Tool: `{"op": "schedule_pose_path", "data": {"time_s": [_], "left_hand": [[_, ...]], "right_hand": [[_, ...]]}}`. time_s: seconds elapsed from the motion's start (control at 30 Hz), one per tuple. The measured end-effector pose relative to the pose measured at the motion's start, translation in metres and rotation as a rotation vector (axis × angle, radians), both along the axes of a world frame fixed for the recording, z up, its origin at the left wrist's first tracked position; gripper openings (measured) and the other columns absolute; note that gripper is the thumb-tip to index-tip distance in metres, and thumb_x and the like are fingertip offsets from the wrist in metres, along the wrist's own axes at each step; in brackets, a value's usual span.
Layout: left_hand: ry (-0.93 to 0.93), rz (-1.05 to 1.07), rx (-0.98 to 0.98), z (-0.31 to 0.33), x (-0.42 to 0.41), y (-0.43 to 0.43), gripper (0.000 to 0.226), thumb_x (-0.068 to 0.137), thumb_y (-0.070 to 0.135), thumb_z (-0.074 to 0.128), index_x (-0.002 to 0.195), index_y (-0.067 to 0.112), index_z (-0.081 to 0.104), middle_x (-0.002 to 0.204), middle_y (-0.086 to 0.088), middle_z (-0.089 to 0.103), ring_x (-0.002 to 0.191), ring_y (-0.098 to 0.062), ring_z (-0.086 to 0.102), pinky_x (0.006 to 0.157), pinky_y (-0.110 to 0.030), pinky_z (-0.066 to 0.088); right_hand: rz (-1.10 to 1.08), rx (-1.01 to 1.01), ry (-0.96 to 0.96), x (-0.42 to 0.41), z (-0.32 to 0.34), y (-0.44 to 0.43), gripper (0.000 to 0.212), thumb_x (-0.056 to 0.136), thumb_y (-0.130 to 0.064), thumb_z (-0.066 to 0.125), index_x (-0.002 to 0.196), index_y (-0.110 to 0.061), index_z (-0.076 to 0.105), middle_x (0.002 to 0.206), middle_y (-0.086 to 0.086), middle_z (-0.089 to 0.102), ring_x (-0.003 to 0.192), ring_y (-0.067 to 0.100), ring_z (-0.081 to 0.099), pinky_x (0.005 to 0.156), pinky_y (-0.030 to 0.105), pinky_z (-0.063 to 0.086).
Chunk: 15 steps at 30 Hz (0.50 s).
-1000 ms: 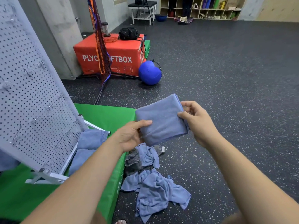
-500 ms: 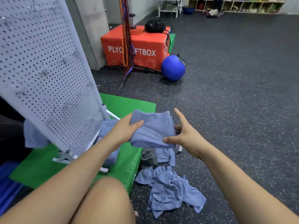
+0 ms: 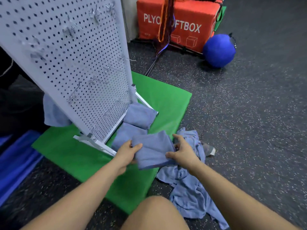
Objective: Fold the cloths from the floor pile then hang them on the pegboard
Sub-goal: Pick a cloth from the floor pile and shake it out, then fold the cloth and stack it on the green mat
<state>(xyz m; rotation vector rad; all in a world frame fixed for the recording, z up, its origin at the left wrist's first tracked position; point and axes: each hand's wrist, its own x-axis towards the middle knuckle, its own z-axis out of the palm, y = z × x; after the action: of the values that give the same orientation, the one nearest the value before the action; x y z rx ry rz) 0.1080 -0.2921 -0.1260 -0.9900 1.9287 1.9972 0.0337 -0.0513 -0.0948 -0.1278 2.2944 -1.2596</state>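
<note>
A folded blue cloth is held low over the green mat. My left hand grips its left edge, thumb on top. My right hand pinches its right edge with thumb and fingers. Two other folded blue cloths lie in a row on the mat at the foot of the white pegboard. The pile of unfolded blue cloths lies on the dark floor to the right of the mat. Metal hooks stick out of the pegboard.
A blue cloth shows behind the pegboard's left side. A red plyo box and a blue ball stand at the back. A blue mat lies at the left. My knee is at the bottom.
Both hands have carried the folded cloth down and left, from in front of me to just above the mat beside the other folded cloths. The view has tipped down toward the pegboard.
</note>
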Motion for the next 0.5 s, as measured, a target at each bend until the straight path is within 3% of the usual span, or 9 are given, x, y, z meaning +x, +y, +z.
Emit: {"op": "schedule_pose_path", "data": {"time_s": [0.1,0.23,0.37,0.5], "left_hand": [[-0.041,0.126,0.027,-0.019,-0.005,-0.023,0.024,0.101,0.022,0.073,0.121,0.014,0.062,0.127,-0.012,0.073,0.104,-0.028,0.073,0.073,-0.044,0.064],[-0.080,0.305,0.056,-0.033,-0.007,-0.052,0.028,0.102,0.013,0.070,0.126,0.005,0.058,0.121,-0.019,0.070,0.081,-0.029,0.069,0.050,-0.034,0.058],[-0.029,0.415,0.090,-0.045,-0.003,-0.078,0.032,0.102,0.011,0.070,0.130,0.003,0.057,0.125,-0.015,0.071,0.103,-0.031,0.074,0.063,-0.036,0.065],[-0.087,0.376,0.034,-0.061,0.001,-0.090,0.036,0.101,0.017,0.072,0.128,0.006,0.051,0.117,-0.019,0.072,0.085,-0.031,0.077,0.069,-0.042,0.067]], "right_hand": [[0.091,0.083,0.044,-0.021,-0.018,-0.035,0.084,0.082,-0.017,0.082,0.155,-0.030,0.042,0.110,0.000,0.064,0.097,0.026,0.068,0.081,0.036,0.057],[0.150,0.084,0.150,-0.053,-0.028,-0.089,0.076,0.086,-0.012,0.074,0.155,-0.025,0.046,0.103,-0.003,0.065,0.090,0.023,0.065,0.077,0.035,0.052],[0.213,0.072,0.223,-0.085,-0.035,-0.137,0.066,0.090,-0.008,0.073,0.151,-0.019,0.053,0.106,-0.001,0.063,0.097,0.019,0.060,0.081,0.021,0.041],[0.228,0.101,0.234,-0.102,-0.049,-0.163,0.058,0.092,-0.008,0.072,0.148,-0.014,0.058,0.121,0.007,0.074,0.113,0.024,0.069,0.095,0.024,0.047]]}}
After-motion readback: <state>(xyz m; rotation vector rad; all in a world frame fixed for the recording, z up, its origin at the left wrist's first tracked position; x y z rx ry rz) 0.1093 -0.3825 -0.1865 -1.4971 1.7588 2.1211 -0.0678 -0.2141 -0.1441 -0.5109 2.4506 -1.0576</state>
